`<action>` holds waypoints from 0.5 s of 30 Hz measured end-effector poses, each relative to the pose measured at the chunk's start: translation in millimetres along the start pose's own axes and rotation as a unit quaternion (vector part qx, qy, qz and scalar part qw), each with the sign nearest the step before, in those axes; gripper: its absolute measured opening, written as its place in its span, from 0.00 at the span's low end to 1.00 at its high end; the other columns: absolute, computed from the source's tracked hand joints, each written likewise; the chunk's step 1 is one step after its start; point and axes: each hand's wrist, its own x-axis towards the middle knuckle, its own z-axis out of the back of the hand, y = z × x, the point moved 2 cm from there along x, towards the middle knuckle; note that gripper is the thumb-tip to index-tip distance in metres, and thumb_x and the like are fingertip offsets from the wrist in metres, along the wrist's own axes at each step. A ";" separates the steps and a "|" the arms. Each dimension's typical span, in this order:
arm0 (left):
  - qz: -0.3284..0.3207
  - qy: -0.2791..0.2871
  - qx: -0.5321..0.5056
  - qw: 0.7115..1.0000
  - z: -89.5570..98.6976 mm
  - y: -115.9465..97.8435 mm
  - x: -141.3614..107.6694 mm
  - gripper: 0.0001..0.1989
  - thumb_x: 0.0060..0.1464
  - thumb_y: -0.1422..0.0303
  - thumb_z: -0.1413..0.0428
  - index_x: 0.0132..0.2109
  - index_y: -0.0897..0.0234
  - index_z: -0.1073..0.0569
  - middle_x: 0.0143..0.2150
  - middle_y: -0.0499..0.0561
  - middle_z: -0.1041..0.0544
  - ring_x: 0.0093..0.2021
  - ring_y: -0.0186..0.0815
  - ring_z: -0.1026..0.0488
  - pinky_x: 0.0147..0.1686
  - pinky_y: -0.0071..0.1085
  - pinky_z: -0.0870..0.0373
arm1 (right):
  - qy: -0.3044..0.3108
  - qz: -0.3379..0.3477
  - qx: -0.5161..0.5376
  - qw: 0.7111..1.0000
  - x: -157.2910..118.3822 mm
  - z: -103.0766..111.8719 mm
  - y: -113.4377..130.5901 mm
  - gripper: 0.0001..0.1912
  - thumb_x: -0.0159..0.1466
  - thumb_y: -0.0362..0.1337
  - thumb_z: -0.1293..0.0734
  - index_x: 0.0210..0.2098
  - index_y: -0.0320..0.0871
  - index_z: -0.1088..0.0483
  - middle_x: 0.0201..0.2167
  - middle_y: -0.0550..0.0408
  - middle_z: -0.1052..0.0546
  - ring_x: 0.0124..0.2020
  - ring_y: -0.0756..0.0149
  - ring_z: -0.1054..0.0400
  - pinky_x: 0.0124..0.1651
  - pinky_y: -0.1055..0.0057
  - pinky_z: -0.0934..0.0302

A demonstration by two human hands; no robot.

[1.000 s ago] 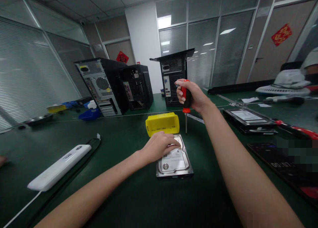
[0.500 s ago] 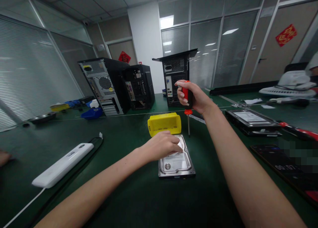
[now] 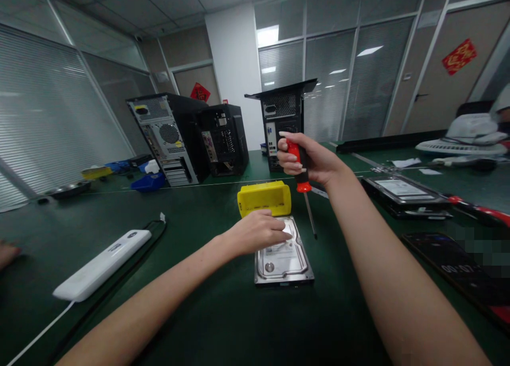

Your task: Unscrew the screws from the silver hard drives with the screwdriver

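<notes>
A silver hard drive (image 3: 283, 262) lies flat on the green table, label side up. My left hand (image 3: 265, 231) is over its far part, fingers bent and pressed together; its thumb and whatever it may hold are hidden. My right hand (image 3: 308, 156) is wrapped around the red and black handle of a screwdriver (image 3: 303, 185). The shaft points down and slants to the right, its tip in view beside the drive's right edge and apart from it. Just behind the drive stands a yellow plastic bin (image 3: 264, 198), partly covered by my left hand.
A white power strip (image 3: 102, 265) with cables lies to the left. On the right are stacked hard drives (image 3: 402, 190), a phone (image 3: 450, 265) and a red-black tool (image 3: 478, 212). Computer cases (image 3: 171, 137) stand behind. Another person's hand (image 3: 8, 253) shows at the left edge.
The screwdriver has tilted, its tip swinging right and nearer to me, while my right hand has come slightly lower. My left hand's fingertips have shifted a little, uncovering more of the drive.
</notes>
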 end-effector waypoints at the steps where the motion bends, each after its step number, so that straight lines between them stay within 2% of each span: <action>1: -0.008 0.000 0.003 1.000 -0.1 0.5 -0.8 0.09 0.60 0.71 0.47 0.45 0.63 0.25 0.28 0.45 0.27 0.25 0.30 0.36 0.28 0.30 0.45 | 0.008 -0.006 0.005 1.000 0.7 -1.9 -0.6 0.15 0.64 0.43 0.39 0.26 0.40 0.40 0.15 0.64 0.42 0.14 0.80 0.48 0.16 0.83 0.54; 4: -0.036 -0.007 0.017 0.999 0.1 -0.1 -2.0 0.10 0.60 0.73 0.48 0.48 0.63 0.27 0.28 0.45 0.28 0.24 0.31 0.37 0.27 0.31 0.45 | 0.015 -0.016 0.008 1.000 2.8 -5.2 -1.9 0.18 0.65 0.46 0.41 0.25 0.41 0.41 0.15 0.64 0.42 0.13 0.80 0.48 0.15 0.83 0.54; 10: -0.081 -0.015 0.036 0.996 0.4 -6.2 -0.9 0.11 0.61 0.74 0.50 0.48 0.65 0.28 0.29 0.46 0.27 0.25 0.30 0.36 0.28 0.31 0.42 | 0.005 -0.023 0.018 1.000 2.2 -4.1 -1.0 0.17 0.66 0.44 0.43 0.26 0.40 0.40 0.15 0.63 0.41 0.13 0.80 0.47 0.15 0.84 0.53; 13: -0.085 -0.019 0.034 0.996 -1.7 -7.5 -0.1 0.11 0.61 0.75 0.51 0.48 0.66 0.28 0.30 0.47 0.27 0.26 0.30 0.35 0.28 0.30 0.42 | 0.006 -0.028 0.014 1.000 1.3 -3.8 -1.1 0.16 0.66 0.44 0.42 0.26 0.40 0.40 0.15 0.63 0.41 0.14 0.80 0.47 0.16 0.84 0.52; 15: -0.064 -0.021 0.022 0.997 -3.3 -6.4 0.2 0.11 0.62 0.74 0.52 0.48 0.66 0.28 0.29 0.47 0.27 0.25 0.30 0.35 0.27 0.30 0.42 | 0.000 -0.031 0.011 0.999 1.2 -3.8 -1.7 0.16 0.65 0.44 0.41 0.26 0.40 0.40 0.15 0.63 0.41 0.14 0.80 0.47 0.16 0.84 0.52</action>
